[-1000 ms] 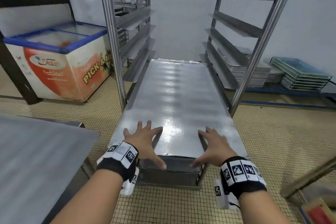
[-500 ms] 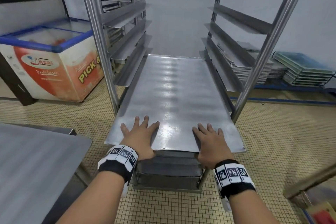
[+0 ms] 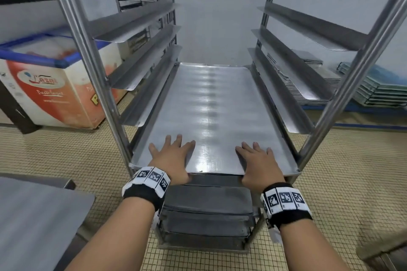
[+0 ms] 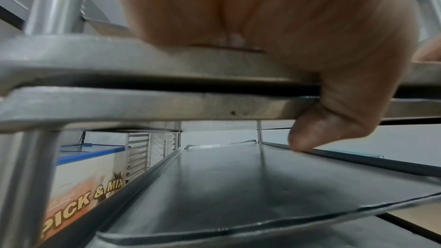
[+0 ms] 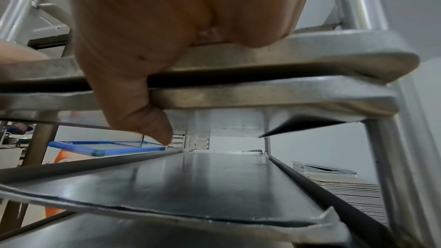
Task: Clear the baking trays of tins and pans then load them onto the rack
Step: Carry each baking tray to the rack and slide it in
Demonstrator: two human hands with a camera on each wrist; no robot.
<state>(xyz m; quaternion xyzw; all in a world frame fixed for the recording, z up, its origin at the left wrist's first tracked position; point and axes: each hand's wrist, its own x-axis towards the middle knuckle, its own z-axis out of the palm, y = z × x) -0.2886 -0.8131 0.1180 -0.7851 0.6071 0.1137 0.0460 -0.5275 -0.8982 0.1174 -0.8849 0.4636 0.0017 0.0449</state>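
Observation:
A large bare steel baking tray (image 3: 209, 116) lies on the rails of the steel rack (image 3: 88, 50), almost fully in. My left hand (image 3: 174, 156) and right hand (image 3: 257, 160) lie flat on its near end, fingers straight. In the left wrist view my left hand (image 4: 286, 25) presses on the tray rim (image 4: 119, 59), its thumb (image 4: 322, 129) hanging down over the front edge. The right wrist view shows my right hand (image 5: 155, 25) likewise on the rim (image 5: 310, 54). A second rim sits just beneath. Darker trays (image 3: 207, 200) fill lower levels.
A chest freezer (image 3: 55, 86) stands left of the rack. A steel table (image 3: 33, 215) is at my lower left. Stacks of trays (image 3: 308, 86) and green-edged trays (image 3: 378, 88) rest low at the right wall. The upper rack rails (image 3: 308, 22) hold nothing.
The tray has slid deeper into the rack, its near end now level with the front posts. Both hands moved forward with it, and their spread fingers drew together.

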